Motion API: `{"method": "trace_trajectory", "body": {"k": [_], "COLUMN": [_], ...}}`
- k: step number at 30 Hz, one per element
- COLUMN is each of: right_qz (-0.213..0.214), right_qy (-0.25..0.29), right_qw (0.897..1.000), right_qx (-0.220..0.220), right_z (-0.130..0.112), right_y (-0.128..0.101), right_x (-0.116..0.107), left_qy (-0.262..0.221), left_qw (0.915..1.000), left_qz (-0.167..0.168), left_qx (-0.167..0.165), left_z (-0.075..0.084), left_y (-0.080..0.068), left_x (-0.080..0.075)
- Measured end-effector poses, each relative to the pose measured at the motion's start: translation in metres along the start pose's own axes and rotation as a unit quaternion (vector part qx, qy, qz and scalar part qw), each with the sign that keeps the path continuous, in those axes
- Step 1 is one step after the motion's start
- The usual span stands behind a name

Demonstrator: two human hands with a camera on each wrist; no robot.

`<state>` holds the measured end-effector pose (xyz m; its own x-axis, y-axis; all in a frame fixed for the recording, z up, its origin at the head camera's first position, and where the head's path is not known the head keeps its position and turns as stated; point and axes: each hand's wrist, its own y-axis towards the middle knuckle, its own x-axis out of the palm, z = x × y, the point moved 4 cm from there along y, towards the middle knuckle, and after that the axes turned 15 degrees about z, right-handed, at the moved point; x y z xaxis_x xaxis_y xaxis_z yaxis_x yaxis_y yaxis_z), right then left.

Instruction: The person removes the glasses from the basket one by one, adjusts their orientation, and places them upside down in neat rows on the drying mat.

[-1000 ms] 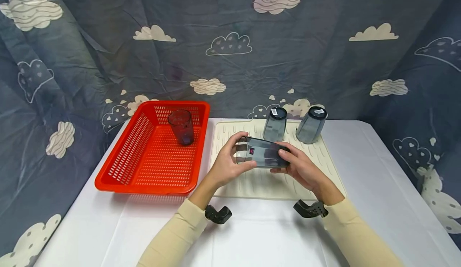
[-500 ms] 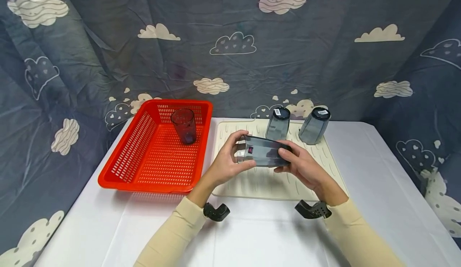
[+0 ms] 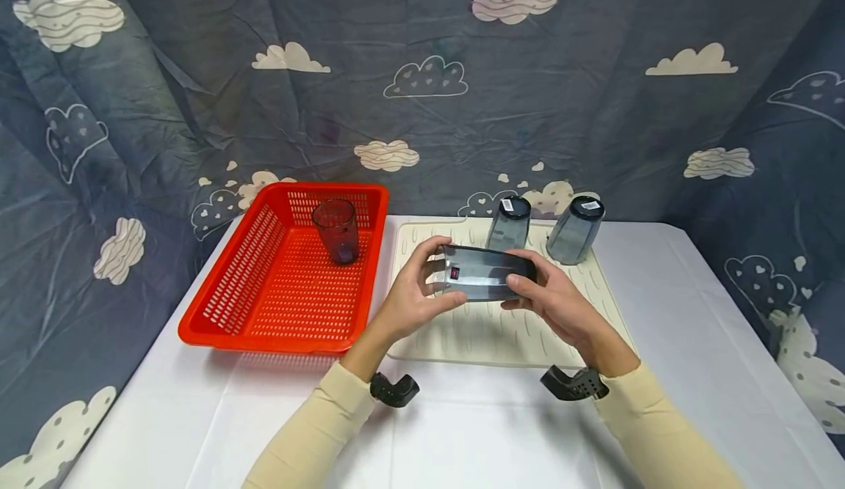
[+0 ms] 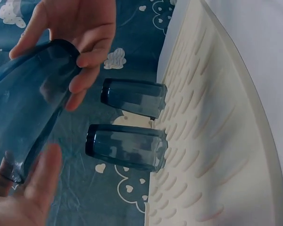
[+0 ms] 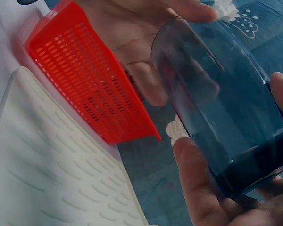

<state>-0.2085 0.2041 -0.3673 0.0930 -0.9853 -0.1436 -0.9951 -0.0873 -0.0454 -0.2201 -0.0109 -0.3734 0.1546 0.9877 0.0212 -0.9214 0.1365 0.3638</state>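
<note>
A dark tinted drinking glass (image 3: 487, 275) lies sideways in the air above the cream mat, held between both hands. My left hand (image 3: 414, 295) grips it at its open rim, thumb below and fingers around the far side. Round the thick base, my right hand (image 3: 560, 304) holds it with thumb in front. A small dark label shows on its side. In the left wrist view the same glass (image 4: 26, 106) slants across the left; the right wrist view shows its base (image 5: 254, 162) between right-hand fingers. Two matching glasses (image 3: 508, 226) (image 3: 576, 231) stand upside down at the mat's back.
To the left stands a red perforated basket (image 3: 264, 344) with one tinted glass (image 3: 338, 234) in its back right part. The ribbed cream mat (image 3: 462, 346) lies on a white-covered table (image 3: 475, 438). A cloud-patterned cloth (image 3: 581, 122) hangs behind.
The held glass has shifted slightly left and turned a little in the hands, its label now farther left. Both hands keep their hold; the head view has shifted slightly.
</note>
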Motion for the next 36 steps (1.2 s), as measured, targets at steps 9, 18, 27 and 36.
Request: {"method": "trace_trajectory", "body": {"k": [9, 18, 27, 36], "right_qz": [0.034, 0.043, 0.041, 0.078], "right_qy": [-0.034, -0.062, -0.095, -0.166], "right_qw": [0.999, 0.997, 0.993, 0.979], "right_qx": [-0.012, -0.023, -0.058, -0.087], "right_z": [-0.010, -0.028, -0.056, -0.082], "right_y": [-0.001, -0.001, 0.000, 0.001], "right_x": [-0.005, -0.008, -0.011, -0.006], "left_qy": [0.031, 0.031, -0.018, 0.029], "left_qw": [0.9995, 0.9993, 0.9995, 0.9987], "left_qz": [0.006, 0.002, 0.025, 0.040], "left_qx": [-0.004, -0.021, 0.005, 0.015], "left_z": [0.005, 0.009, 0.018, 0.016], "left_y": [0.003, 0.004, 0.006, 0.005], "left_x": [0.000, 0.002, 0.002, -0.004]}}
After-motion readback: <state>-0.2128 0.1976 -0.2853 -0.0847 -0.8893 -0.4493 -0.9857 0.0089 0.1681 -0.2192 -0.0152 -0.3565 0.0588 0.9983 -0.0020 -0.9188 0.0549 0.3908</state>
